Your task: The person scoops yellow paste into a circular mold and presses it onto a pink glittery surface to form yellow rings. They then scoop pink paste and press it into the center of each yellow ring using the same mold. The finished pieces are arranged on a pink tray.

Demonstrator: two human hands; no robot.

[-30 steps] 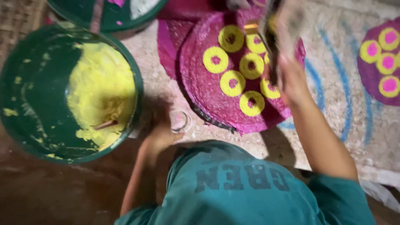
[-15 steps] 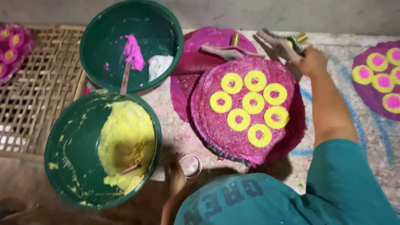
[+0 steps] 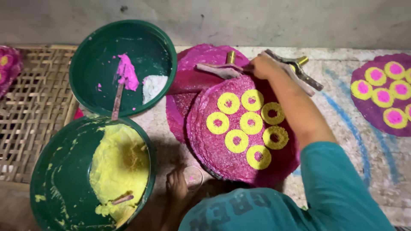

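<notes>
My right hand (image 3: 262, 66) reaches across a round pink disc (image 3: 214, 149) that carries several yellow dough rings (image 3: 251, 123). It grips a metal press tool (image 3: 299, 70) with long handles, which lies at the disc's far edge. My left hand (image 3: 176, 185) is low on the floor by the near edge of the disc, fingers curled against a small clear glass (image 3: 193, 177). My teal sleeve and shirt (image 3: 325, 192) hide the disc's near right edge.
A green bowl (image 3: 55, 188) of yellow dough with a stick sits at the lower left. Behind it, a second green bowl (image 3: 98, 55) holds pink and white dough. A woven bamboo mat (image 3: 30, 107) lies left. Another pink disc (image 3: 368, 109) with yellow-and-pink rings lies right.
My right hand has moved the press tool from above the rings to the disc's far edge and lowered it there. My left hand stays by the glass. The view has shifted.
</notes>
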